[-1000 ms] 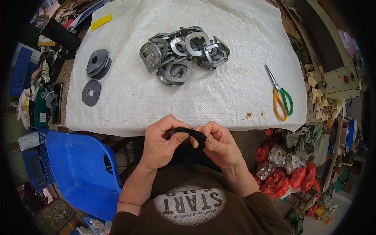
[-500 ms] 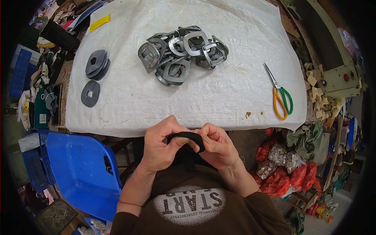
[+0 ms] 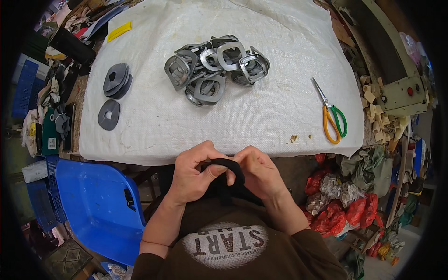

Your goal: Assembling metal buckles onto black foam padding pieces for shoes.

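Observation:
A curved black band (image 3: 237, 171), soft-looking and bent into an arc, is held between my two hands just off the table's near edge. My left hand (image 3: 192, 173) has thumb and fingers closed on its left part. The fingers of my right hand (image 3: 261, 173) are bunched at its right end, so part of the band is hidden. Beyond them on the white sheet (image 3: 186, 133) lies a heap of grey metal buckle-like frames (image 3: 176, 74). To the left are a small stack of grey rounded pads (image 3: 112, 85) with central holes and a single similar pad (image 3: 109, 123).
Scissors (image 3: 326, 122) with one orange and one green handle lie at the table's right. A yellow packet (image 3: 119, 31) rests at the far left. Left of me stands a blue plastic chair (image 3: 93, 200); red bags (image 3: 329, 217) sit low at the right.
The band's right end has tilted further down, and my right fingers have shifted along it. My left hand keeps its hold; the whole view has moved slightly.

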